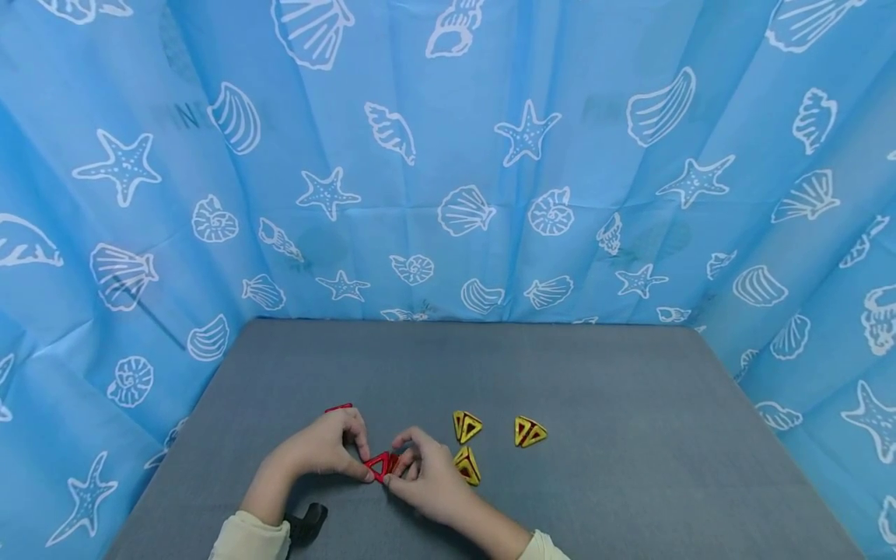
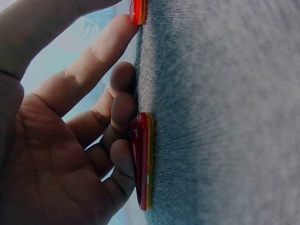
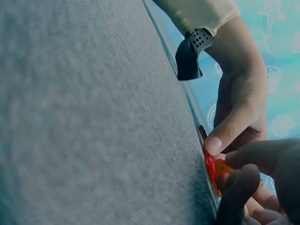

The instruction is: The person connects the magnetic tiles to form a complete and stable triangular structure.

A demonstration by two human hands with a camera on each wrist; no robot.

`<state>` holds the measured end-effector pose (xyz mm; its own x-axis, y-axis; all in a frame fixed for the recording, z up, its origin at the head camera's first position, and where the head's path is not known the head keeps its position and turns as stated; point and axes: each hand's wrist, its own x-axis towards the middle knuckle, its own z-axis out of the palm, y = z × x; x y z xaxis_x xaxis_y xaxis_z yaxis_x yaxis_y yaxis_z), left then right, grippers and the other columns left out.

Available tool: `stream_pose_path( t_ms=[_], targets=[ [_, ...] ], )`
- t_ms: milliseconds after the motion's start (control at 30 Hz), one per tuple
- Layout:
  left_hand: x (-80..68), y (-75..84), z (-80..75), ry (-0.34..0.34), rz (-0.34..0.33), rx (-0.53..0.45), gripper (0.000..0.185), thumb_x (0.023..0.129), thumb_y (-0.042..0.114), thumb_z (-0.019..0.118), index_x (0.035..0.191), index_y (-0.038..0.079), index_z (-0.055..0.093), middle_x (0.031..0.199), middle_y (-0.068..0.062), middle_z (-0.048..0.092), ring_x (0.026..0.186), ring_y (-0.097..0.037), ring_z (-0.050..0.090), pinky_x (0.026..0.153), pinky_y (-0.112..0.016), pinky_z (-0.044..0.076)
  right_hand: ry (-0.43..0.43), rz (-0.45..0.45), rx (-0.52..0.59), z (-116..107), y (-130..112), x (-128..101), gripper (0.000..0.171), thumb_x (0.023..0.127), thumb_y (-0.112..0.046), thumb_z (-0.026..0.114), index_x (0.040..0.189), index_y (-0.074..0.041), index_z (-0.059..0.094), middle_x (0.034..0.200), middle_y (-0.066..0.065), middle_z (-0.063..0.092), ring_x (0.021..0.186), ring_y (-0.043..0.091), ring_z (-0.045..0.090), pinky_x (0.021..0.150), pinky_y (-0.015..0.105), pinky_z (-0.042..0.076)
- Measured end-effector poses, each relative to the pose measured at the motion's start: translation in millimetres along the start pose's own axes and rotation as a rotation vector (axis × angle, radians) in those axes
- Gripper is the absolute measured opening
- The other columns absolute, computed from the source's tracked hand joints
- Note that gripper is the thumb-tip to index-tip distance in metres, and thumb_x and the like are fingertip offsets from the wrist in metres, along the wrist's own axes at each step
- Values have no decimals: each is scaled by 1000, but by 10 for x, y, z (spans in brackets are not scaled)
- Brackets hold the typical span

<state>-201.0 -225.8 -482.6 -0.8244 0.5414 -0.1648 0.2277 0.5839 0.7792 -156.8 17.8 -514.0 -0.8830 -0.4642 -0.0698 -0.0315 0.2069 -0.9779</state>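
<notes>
A red triangular tile [image 1: 380, 465] stands up from the grey table [image 1: 630, 435] between my two hands. My left hand [image 1: 358, 457] pinches its left corner, thumb low and fingers curled over the top. My right hand [image 1: 403, 463] grips it from the right with curled fingers. In the left wrist view the red tile [image 2: 142, 161], yellow along one edge, lies against the cloth under my curled fingertips [image 2: 123, 110]. The right wrist view shows the left thumb [image 3: 219, 140] on the tile [image 3: 211, 169] and my right fingers [image 3: 248, 180] beside it.
A second red tile [image 1: 339, 407] lies just behind the left hand. Three small yellow-and-red pyramids [image 1: 467, 425], [image 1: 530, 432], [image 1: 467, 465] stand right of the hands. A black wrist mount [image 1: 308, 523] sits on the left forearm. Blue seashell curtains [image 1: 448, 155] enclose the table.
</notes>
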Motion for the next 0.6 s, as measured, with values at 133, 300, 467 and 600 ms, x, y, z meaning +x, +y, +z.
stream_pose_path(
  t_ms=[133, 300, 467, 600],
  targets=[
    [4, -13, -1, 9, -8, 10, 23, 75, 23, 97, 79, 12, 78, 100, -3, 62, 91, -18, 54, 76, -30, 45, 21, 24, 25, 2, 0, 15, 35, 89, -9, 82, 120, -6, 65, 87, 1, 71, 57, 10, 60, 41, 27, 49],
    [24, -33, -11, 13, -8, 21, 26, 75, 24, 97, 85, 12, 76, 99, -2, 62, 88, -19, 54, 74, -29, 45, 23, 23, 17, -1, -12, 14, 32, 90, -9, 81, 119, -5, 68, 88, 1, 72, 56, 10, 59, 42, 26, 49],
    [17, -72, -64, 19, -5, -55, 32, 78, 19, 94, 102, 8, 75, 97, -8, 67, 82, -17, 58, 67, -28, 51, 16, 6, 4, -5, -17, 3, 28, 92, -9, 80, 118, -6, 70, 88, 0, 71, 55, 7, 58, 42, 23, 49],
    [-23, -121, -142, 66, 16, -69, 32, 83, 20, 91, 106, 4, 75, 97, -11, 70, 79, -13, 61, 67, -27, 54, 7, 4, 9, -8, -17, -4, 28, 93, -9, 78, 120, -6, 70, 90, -1, 71, 54, 7, 57, 42, 22, 48]
  ],
)
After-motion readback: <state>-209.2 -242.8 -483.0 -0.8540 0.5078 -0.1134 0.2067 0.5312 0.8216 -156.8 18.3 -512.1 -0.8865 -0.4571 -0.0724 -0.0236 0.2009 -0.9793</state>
